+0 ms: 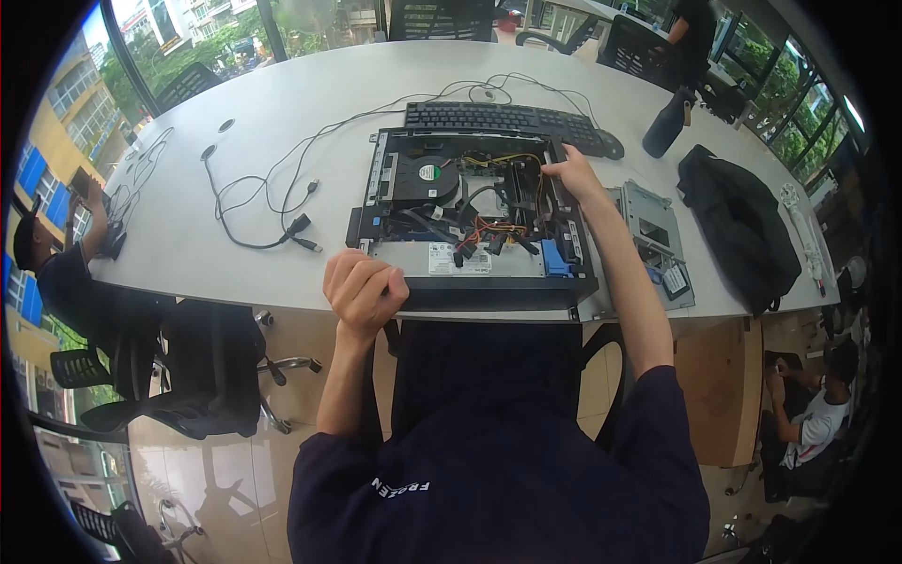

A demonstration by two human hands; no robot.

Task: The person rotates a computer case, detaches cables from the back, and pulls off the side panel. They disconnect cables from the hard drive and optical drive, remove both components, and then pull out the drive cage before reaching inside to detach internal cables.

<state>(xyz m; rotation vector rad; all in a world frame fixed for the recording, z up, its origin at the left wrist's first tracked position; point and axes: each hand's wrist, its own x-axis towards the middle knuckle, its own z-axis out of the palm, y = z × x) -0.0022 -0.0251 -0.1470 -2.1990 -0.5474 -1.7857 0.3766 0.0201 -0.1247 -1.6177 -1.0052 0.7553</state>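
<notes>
An opened desktop computer case (489, 293) lies flat at the table's near edge, its inside facing up. Within it are a black fan with a round label (430, 173), a bundle of coloured cables (489, 230) and a blue plastic latch (556, 259). My left hand (362, 289) is closed in a fist over the front left corner; whatever its fingers hold, if anything, is hidden. On the far right side, my right hand (575, 175) grips the case wall, thumb over the rim and fingers mostly out of sight.
Behind the case sit a keyboard (498, 117) and mouse (609, 145). Loose cables (282, 221) spread leftward. To the right are a metal drive bracket (648, 226), a dark bottle (667, 124) and a black bag (738, 226). Other people sit at left and right.
</notes>
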